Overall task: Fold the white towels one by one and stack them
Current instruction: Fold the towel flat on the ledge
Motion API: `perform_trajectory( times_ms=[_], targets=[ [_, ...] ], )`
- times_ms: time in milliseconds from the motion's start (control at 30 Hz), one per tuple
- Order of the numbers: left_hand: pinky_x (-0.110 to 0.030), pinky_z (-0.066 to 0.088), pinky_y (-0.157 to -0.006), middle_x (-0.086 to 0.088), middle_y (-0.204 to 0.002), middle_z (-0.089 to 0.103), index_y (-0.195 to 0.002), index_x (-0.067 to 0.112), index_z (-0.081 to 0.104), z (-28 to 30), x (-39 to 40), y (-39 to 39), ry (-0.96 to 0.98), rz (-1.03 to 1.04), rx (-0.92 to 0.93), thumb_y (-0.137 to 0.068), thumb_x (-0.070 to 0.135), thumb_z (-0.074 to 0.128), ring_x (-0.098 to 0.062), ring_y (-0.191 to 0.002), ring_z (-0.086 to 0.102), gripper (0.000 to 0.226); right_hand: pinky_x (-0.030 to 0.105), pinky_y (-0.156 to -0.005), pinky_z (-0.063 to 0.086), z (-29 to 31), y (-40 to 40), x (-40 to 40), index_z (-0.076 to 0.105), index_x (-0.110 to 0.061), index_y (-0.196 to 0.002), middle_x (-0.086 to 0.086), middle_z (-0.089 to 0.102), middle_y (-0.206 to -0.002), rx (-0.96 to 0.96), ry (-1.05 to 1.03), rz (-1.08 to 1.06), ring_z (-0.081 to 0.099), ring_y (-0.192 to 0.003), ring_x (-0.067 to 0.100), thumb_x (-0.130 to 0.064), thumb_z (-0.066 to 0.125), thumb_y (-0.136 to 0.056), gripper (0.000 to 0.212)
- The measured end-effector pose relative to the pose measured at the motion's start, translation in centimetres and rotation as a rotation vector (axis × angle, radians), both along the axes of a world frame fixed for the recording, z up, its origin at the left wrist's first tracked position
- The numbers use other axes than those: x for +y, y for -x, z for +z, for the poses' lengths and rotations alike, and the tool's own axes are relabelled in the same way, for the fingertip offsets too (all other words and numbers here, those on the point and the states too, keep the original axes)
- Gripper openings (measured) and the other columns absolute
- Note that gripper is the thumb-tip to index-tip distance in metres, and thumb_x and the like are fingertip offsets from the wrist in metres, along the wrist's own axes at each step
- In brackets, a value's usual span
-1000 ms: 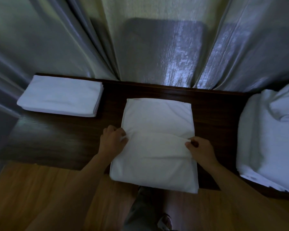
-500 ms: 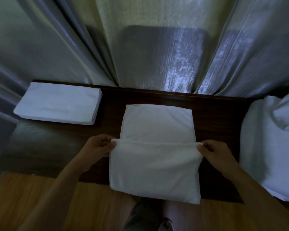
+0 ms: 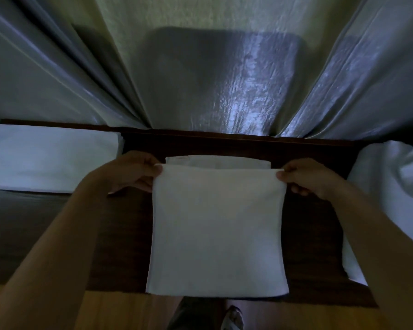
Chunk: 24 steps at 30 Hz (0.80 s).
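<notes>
A white towel (image 3: pixel 217 225) lies on the dark wooden table (image 3: pixel 119 234), its near half folded over toward the far edge. My left hand (image 3: pixel 131 172) pinches the folded layer's left corner and my right hand (image 3: pixel 308 177) pinches its right corner. A narrow strip of the lower layer (image 3: pixel 215 161) still shows beyond the held edge. A stack of folded white towels (image 3: pixel 50 158) sits at the table's far left. A heap of unfolded white towels (image 3: pixel 391 186) lies at the right.
Grey-blue curtains (image 3: pixel 212 79) hang right behind the table's far edge. The wooden floor (image 3: pixel 119 310) and my foot (image 3: pixel 231 317) show below the table's near edge.
Both hands have carried the towel's near layer away from me, from the towel's middle almost to its far edge. The view has moved closer to the table.
</notes>
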<state>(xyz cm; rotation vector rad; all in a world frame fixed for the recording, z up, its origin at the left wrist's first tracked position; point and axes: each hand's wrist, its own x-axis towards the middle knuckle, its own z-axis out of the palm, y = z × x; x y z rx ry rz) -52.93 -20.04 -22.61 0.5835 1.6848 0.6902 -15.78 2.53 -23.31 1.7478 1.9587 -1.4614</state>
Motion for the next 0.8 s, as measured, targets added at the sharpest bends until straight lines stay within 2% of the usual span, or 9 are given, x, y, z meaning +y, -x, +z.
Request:
perform_trajectory(
  times_ms=[100,233,300,367,433,500,600,733,800],
  targets=[
    [-0.035,0.062,-0.076,-0.017,-0.1,0.073,-0.108,0.002,0.067,-2.8,2.9,-0.2,0.013,0.038,0.178,-0.098,0.016,0.065,-0.03,-0.093,0.073,0.018,0.022,-0.04,0.03,-2.7,1.6,1.0,0.066,-0.012,-0.086,0.007,0.06,-0.061,-0.014,-0.025,-0.043,0.052,-0.041,0.009,-0.021,0.069,-0.095,0.013],
    [-0.042,0.057,-0.083,-0.014,-0.099,0.066,-0.101,0.009,0.064,-5.9,5.0,-0.5,0.032,-0.038,0.475,-0.098,0.023,0.064,-0.028,-0.089,0.065,0.014,0.024,-0.047,0.037,-5.9,2.6,1.4,0.068,-0.013,-0.085,0.011,0.065,-0.068,-0.052,-0.138,-0.111,0.057,-0.055,0.021,-0.024,0.071,-0.093,0.014],
    [-0.037,0.052,-0.079,-0.01,-0.097,0.064,-0.098,0.013,0.064,-6.8,5.1,-0.5,0.003,-0.024,0.579,-0.097,0.027,0.064,-0.029,-0.09,0.063,0.014,0.027,-0.059,0.043,-6.7,2.7,1.6,0.07,-0.011,-0.085,0.008,0.064,-0.068,-0.071,-0.232,-0.129,0.058,-0.064,0.023,-0.026,0.072,-0.091,0.017],
    [-0.03,0.041,-0.075,-0.007,-0.097,0.062,-0.099,0.014,0.064,-7.4,5.1,-0.7,-0.038,-0.019,0.684,-0.097,0.029,0.062,-0.028,-0.091,0.061,0.016,0.028,-0.075,0.043,-6.9,2.8,1.7,0.067,-0.013,-0.082,0.005,0.063,-0.077,-0.111,-0.348,-0.072,0.057,-0.079,0.022,-0.028,0.071,-0.09,0.017],
    [-0.029,0.039,-0.078,-0.012,-0.105,0.062,-0.103,0.01,0.066,-7.8,5.1,-1.0,-0.087,-0.048,0.774,-0.098,0.027,0.062,-0.031,-0.097,0.061,0.018,0.029,-0.079,0.04,-6.7,3.1,1.5,0.065,-0.017,-0.084,0.006,0.063,-0.084,-0.107,-0.474,0.029,0.057,-0.085,0.022,-0.025,0.07,-0.09,0.011],
    [-0.031,0.041,-0.081,-0.017,-0.111,0.062,-0.103,0.008,0.067,-8.0,5.1,-1.3,-0.129,-0.083,0.819,-0.098,0.024,0.062,-0.033,-0.102,0.06,0.018,0.034,-0.08,0.044,-6.9,3.3,1.2,0.068,-0.01,-0.089,0.014,0.067,-0.088,-0.065,-0.59,0.126,0.061,-0.093,0.032,-0.016,0.071,-0.089,0.007],
    [-0.029,0.037,-0.08,-0.017,-0.111,0.061,-0.103,0.007,0.066,-8.1,5.1,-1.8,-0.161,-0.083,0.847,-0.098,0.021,0.061,-0.033,-0.102,0.058,0.016,0.039,-0.089,0.045,-7.0,3.4,0.9,0.069,-0.001,-0.092,0.025,0.064,-0.092,-0.053,-0.664,0.22,0.057,-0.104,0.042,-0.006,0.071,-0.086,0.008],
    [-0.028,0.037,-0.077,-0.014,-0.102,0.067,-0.1,0.007,0.067,-8.1,5.4,-2.8,-0.161,-0.039,0.795,-0.097,0.019,0.062,-0.033,-0.1,0.06,0.013,0.045,-0.101,0.042,-7.2,3.9,0.6,0.071,-0.001,-0.088,0.026,0.062,-0.099,-0.049,-0.693,0.315,0.056,-0.105,0.046,-0.004,0.075,-0.082,0.008],
    [-0.029,0.039,-0.078,-0.011,-0.098,0.069,-0.097,0.008,0.069,-8.1,5.5,-3.2,-0.15,-0.047,0.801,-0.095,0.02,0.065,-0.032,-0.099,0.061,0.012,0.046,-0.099,0.041,-7.2,4.1,0.5,0.07,0.0,-0.084,0.025,0.064,-0.093,-0.026,-0.708,0.331,0.057,-0.102,0.046,-0.002,0.077,-0.08,0.008]
  ],
)
